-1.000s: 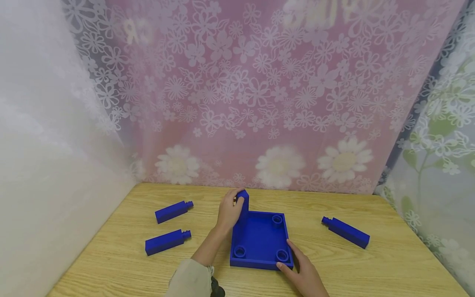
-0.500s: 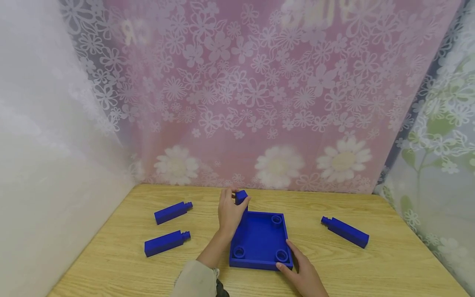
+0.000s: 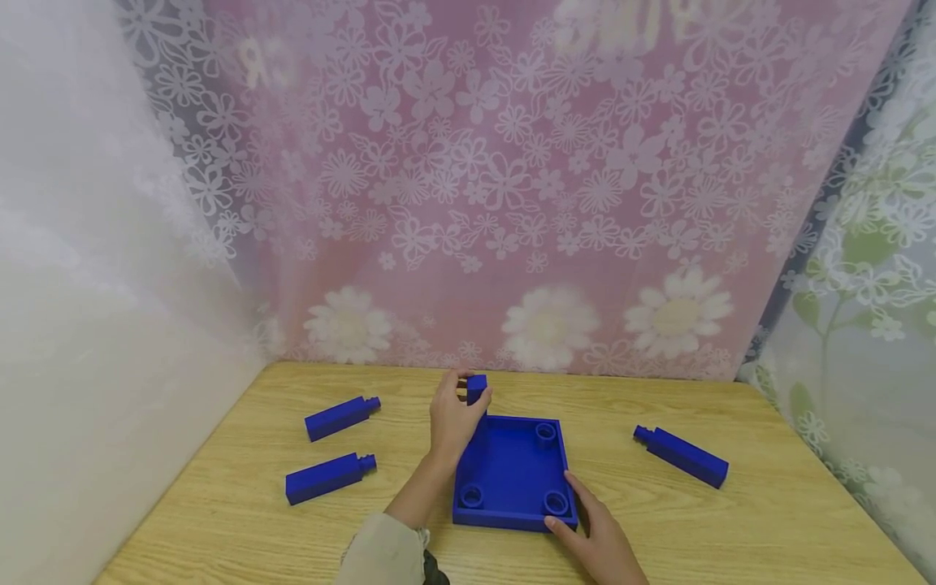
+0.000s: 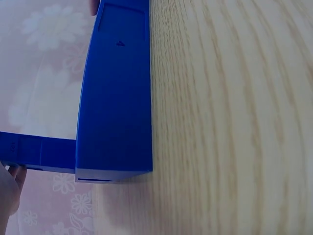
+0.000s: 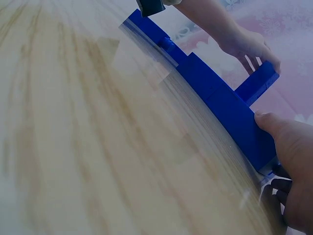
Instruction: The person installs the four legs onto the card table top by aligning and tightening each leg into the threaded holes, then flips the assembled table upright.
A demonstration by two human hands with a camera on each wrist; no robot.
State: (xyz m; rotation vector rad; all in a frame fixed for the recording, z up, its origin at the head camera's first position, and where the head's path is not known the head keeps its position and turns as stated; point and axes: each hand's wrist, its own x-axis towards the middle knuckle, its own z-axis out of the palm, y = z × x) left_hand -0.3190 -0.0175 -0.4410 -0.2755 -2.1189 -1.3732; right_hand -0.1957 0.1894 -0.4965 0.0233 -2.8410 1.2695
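Observation:
A blue square base (image 3: 512,520) with raised edges lies on the table, round sockets showing at three of its inner corners. At its far left corner a blue square leg (image 3: 477,390) stands upright; its lower end is hidden by the hand and the rim. My left hand (image 3: 452,418) grips this leg near its top, thumb on the near side. With thumb at the front edge and fingers along the right side, my right hand (image 3: 600,540) holds the base's near right corner. The left wrist view shows the leg (image 4: 56,152) rising straight from the base (image 4: 115,98).
Two more blue legs lie at the left, the farther leg (image 3: 340,418) and the nearer leg (image 3: 325,478), each with a narrow peg end. Another leg (image 3: 687,459) lies at the right. A flowered curtain (image 3: 468,203) hangs behind the wooden table (image 3: 234,528).
My left hand's thumb has shifted rightward across the leg, and the fingers have changed their grip near its top. The leg's top face has turned slightly. The right hand and base stay put.

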